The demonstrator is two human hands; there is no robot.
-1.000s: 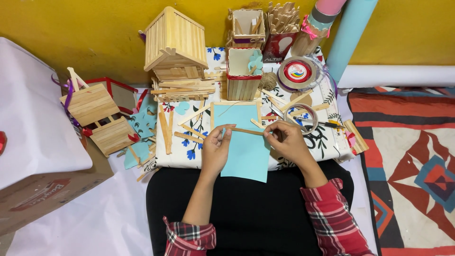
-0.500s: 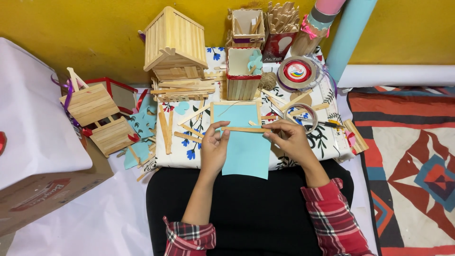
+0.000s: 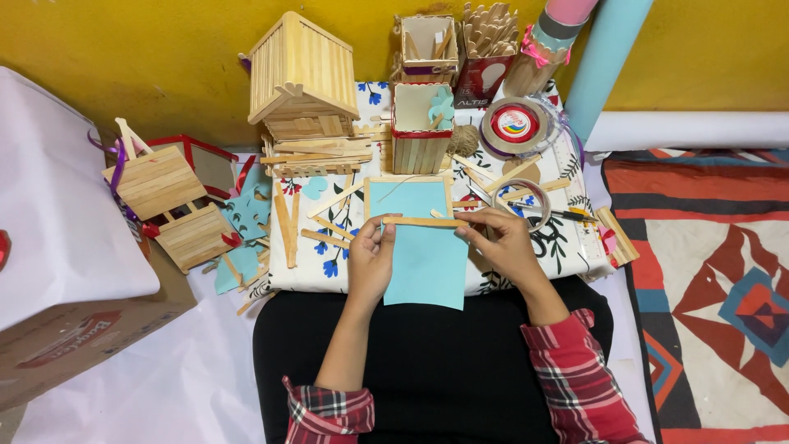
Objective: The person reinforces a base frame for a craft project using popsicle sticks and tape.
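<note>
You are holding a wooden stick (image 3: 425, 221) level across a blue card (image 3: 423, 247). Your left hand (image 3: 370, 256) is pinching the stick's left end, fingers (image 3: 385, 233) closed on it. Your right hand (image 3: 500, 243) is gripping the right end, fingers clamped together. The card is lying between both hands, its top edge framed by sticks, on the flowered cloth (image 3: 567, 247).

- A stick house (image 3: 302, 78) stands at the back by the yellow wall (image 3: 123, 49).
- A stick box (image 3: 421, 127) stands right of it.
- A tape roll (image 3: 515, 126) lies near a blue tube (image 3: 604, 66).
- A patterned rug (image 3: 707, 271) covers the floor on the right.
- A cardboard box (image 3: 82, 329) sits at the left.
</note>
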